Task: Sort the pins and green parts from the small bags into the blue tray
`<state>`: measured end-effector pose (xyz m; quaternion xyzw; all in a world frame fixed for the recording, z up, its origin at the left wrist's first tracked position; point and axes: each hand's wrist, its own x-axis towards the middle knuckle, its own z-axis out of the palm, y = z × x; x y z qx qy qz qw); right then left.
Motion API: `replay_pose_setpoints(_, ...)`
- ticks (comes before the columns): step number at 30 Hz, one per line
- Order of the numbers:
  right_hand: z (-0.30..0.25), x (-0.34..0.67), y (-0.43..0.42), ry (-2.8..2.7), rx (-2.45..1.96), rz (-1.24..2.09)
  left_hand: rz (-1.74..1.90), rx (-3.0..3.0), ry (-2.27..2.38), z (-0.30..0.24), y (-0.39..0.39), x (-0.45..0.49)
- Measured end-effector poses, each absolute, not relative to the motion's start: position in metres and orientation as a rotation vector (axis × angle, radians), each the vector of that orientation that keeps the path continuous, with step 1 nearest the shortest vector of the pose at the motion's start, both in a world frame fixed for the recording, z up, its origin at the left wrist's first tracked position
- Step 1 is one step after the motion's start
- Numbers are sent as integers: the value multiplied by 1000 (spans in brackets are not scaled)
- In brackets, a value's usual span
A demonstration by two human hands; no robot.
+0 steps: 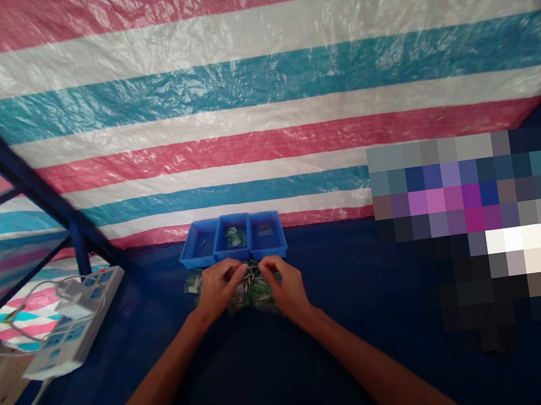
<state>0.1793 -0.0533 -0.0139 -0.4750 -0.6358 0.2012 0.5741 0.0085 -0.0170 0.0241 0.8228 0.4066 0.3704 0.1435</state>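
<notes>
My left hand [221, 290] and my right hand [285, 284] are close together, thumbs and fingers pinched, just in front of the blue bins. Between the fingertips are thin, shiny metal-like pieces [250, 274], too small to name. Which hand grips which piece cannot be made out. Clear plastic bags with green on them [260, 289] lie under and between the hands, and small pale pieces show inside. Another such bag [192, 284] sticks out to the left of my left hand. The palms hide part of the bags.
Behind the hands stand three blue bins: the left bin [189, 257] holds a thin piece, the middle bin [233, 255] greenish packets, the right bin [280, 246] a small item. A white power strip [75, 331] with cables lies left on the dark blue table [254, 377]. Striped sheeting [255, 85] hangs behind.
</notes>
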Motion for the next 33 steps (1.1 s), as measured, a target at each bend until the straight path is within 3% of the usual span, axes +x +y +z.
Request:
replay_pose_setpoints(15, -13, 180, -53, -1579, -1046, 473, 1230, 2261, 1102, 23, -22, 9)
replay_pose_setpoints(33, -12, 180, -55, -1535, -1088, 421, 1019, 1724, 1070, 18, -8, 12)
